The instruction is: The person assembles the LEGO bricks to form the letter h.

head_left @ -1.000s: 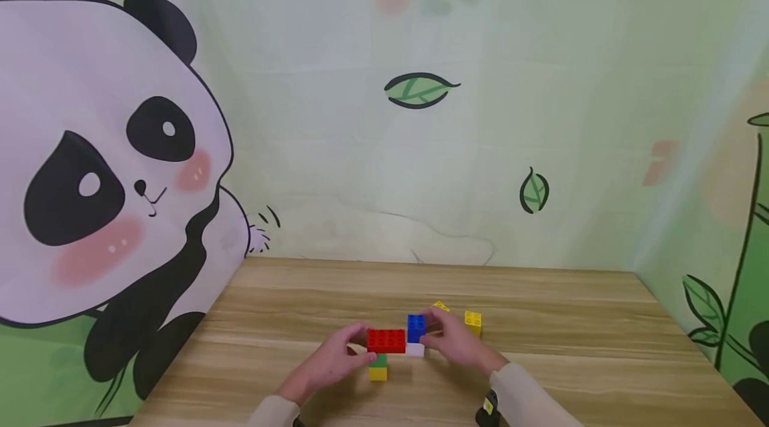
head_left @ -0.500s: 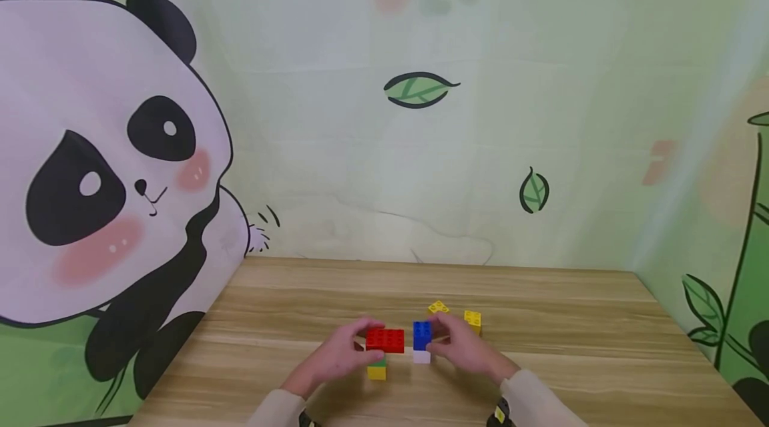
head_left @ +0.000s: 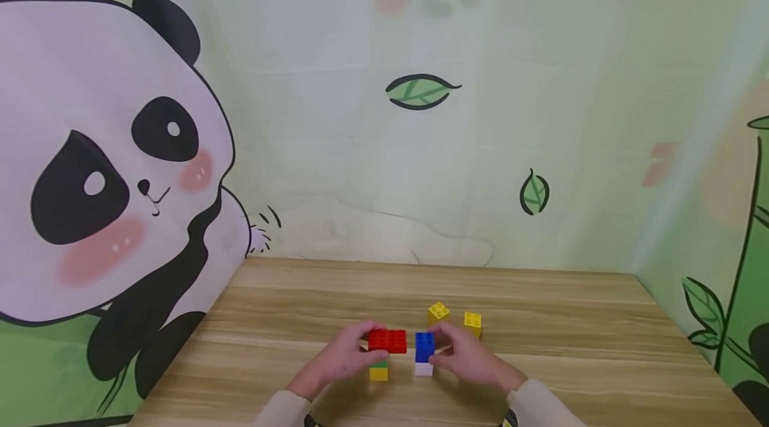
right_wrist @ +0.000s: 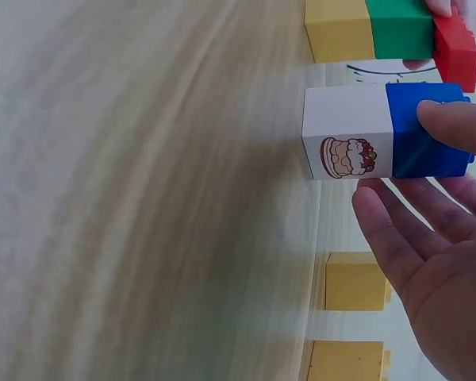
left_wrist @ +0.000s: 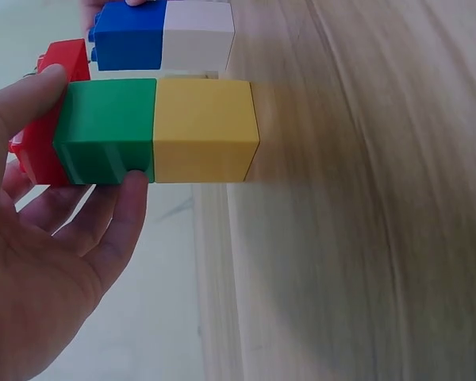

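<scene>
My left hand [head_left: 339,357] grips a stack of toy bricks between thumb and fingers. This stack has a long red brick [head_left: 388,341] on top, a green brick [left_wrist: 107,131] beneath and a yellow brick [left_wrist: 206,131] at the bottom. The red brick juts out to the right. Opposite, my right hand [head_left: 471,357] pinches a blue brick [head_left: 424,346] joined on top of a white brick [right_wrist: 345,119], which has a cake picture on its side. A small gap separates the red brick from the blue one. Both stacks are upright.
Behind my right hand, a loose yellow brick [head_left: 438,312] stands turned at an angle, and another yellow brick [head_left: 472,323] stands to its right. The wooden table [head_left: 300,293] ends at a backdrop [head_left: 336,167] printed with a panda and leaves.
My right hand has brought the blue and white bricks nearer to me and slightly right, level with the other stack. My left hand and its stack have barely moved.
</scene>
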`<state>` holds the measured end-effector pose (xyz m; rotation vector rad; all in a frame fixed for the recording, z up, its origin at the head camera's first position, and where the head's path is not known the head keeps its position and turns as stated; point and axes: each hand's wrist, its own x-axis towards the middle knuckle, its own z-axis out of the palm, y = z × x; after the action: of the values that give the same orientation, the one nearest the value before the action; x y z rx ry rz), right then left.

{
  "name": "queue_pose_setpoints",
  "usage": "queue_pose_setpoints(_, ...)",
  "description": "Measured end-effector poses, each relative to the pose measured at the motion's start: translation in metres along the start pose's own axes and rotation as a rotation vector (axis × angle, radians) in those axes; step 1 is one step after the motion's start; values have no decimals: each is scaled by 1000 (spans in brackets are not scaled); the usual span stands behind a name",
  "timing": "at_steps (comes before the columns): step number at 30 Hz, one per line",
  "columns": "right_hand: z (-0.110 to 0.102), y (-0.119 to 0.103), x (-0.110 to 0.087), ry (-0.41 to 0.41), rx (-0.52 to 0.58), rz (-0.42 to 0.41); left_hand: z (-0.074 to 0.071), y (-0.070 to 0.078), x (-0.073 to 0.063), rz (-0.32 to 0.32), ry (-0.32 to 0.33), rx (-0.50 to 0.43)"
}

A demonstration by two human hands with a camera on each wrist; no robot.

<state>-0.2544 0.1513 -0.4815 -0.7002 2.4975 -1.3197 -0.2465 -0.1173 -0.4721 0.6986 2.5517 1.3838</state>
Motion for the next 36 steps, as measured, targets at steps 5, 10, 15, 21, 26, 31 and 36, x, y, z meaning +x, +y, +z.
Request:
queue_pose_setpoints(5,2,0,-2,-2,1,-23,3,3,2,-25,-4,-8)
queue_pose_setpoints(10,3,-1,-3,-16,22,-34,5,5,3,-32,-10,-16)
queue_pose_setpoints(15,4,-2,-4,-28,26,-32,8,6,4,8,-10,4)
queue_pose_setpoints(21,5,-5,-4,-34,13,-53,10,6,5,12,-19,18)
queue_pose_setpoints(26,5,-4,-3,-38,14,-49,10,6,6,10,-20,0)
queue_pose_setpoints(31,6,-2,-2,-38,3,-50,10,5,7,10,-28,-7)
queue_pose_setpoints(36,6,0,-1,-44,-5,-37,11,3,7,18,-29,-17)
